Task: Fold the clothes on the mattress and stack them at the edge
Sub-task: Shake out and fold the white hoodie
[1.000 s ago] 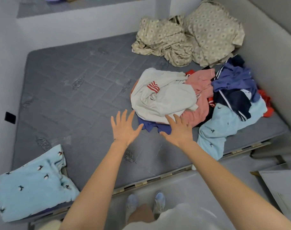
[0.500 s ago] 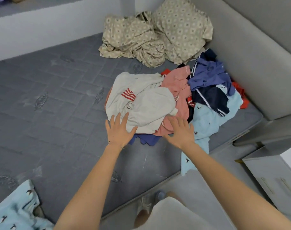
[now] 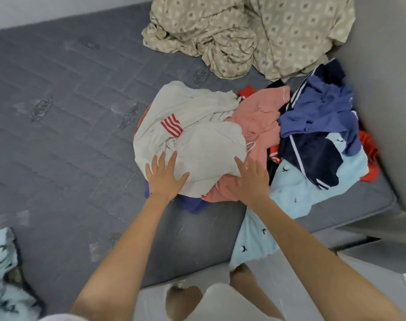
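Grey quilted mattress [image 3: 58, 135] takes up most of the view. Crumpled beige patterned sheet [image 3: 255, 35] lies at its far side. The unfolded clothes are heaped on the mattress's right part, near the front edge. Off-white garment with red stripes [image 3: 197, 126] lies on top, pink garment [image 3: 259, 121] beside it, blue and navy pieces [image 3: 317, 112] to the right. Pale blue bird-print garment [image 3: 297, 195] hangs over the front edge. Another bird-print piece [image 3: 2, 262] sits at the near left edge. Left hand [image 3: 165, 179] lies flat on the off-white garment; right hand [image 3: 248, 181] lies flat where off-white meets pink. Both grips wide, fingers spread, holding nothing.
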Demonstrator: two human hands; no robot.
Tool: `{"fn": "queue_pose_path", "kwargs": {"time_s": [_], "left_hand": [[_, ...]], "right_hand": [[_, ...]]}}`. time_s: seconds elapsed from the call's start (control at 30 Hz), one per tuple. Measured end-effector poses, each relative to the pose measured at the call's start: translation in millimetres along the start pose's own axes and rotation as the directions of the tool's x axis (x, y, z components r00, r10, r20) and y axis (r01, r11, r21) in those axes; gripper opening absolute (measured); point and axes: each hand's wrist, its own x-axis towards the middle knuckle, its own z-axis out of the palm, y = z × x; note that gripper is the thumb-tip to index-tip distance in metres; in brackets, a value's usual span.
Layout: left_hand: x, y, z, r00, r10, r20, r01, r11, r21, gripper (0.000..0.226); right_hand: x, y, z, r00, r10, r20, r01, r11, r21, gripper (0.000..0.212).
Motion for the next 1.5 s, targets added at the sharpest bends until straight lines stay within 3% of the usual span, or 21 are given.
{"fn": "queue_pose_path", "kwargs": {"time_s": [0.27, 0.5, 0.63, 0.73, 0.83, 1.07, 1.23, 1.5], "left_hand": [[29.2, 11.9, 75.8, 0.965, -0.208, 0.159, 0.230, 0.963, -0.137, 0.085], [78.9, 3.7, 135.7, 0.980, -0.113, 0.165, 0.147, 0.967, -0.208, 0.098], [90.1, -0.2, 157.9, 0.993, -0.097, 0.067, 0.110, 0.968, -0.226, 0.080], [92.5, 6.6, 155.7, 0.996, -0.091, -0.013, 0.086, 0.969, -0.232, 0.044], [85.3, 19.6, 137.8, 0.995, -0.077, -0.064, 0.059, 0.966, -0.254, 0.012], [36.2, 25.5, 43.9, 0.944, -0.226, -0.242, 0.101, 0.893, -0.438, 0.019], [-12.9, 3.9, -43.5, 0.864, -0.263, -0.429, 0.028, 0.876, -0.481, 0.023], [-102.0, -57.8, -155.6, 0.790, -0.213, -0.575, -0.154, 0.839, -0.522, 0.018]], "right_hand": [[78.2, 31.7, 41.8, 0.984, -0.090, 0.154, 0.106, 0.990, -0.096, 0.079], [140.6, 32.5, 89.0, 0.956, -0.257, 0.141, 0.271, 0.958, -0.089, 0.096], [157.8, 31.4, 102.9, 0.932, -0.356, 0.074, 0.362, 0.927, -0.096, 0.072], [157.7, 28.4, 102.8, 0.916, -0.401, 0.027, 0.402, 0.914, -0.054, 0.046], [152.6, 17.5, 93.4, 0.899, -0.439, 0.009, 0.439, 0.898, -0.030, 0.031], [99.4, -29.5, 16.9, 0.886, -0.415, -0.208, 0.458, 0.853, 0.251, 0.028], [39.9, -84.9, -49.1, 0.839, -0.445, -0.314, 0.538, 0.766, 0.352, 0.027], [-49.3, -183.2, -116.1, 0.809, -0.424, -0.408, 0.573, 0.722, 0.387, 0.042]]}}
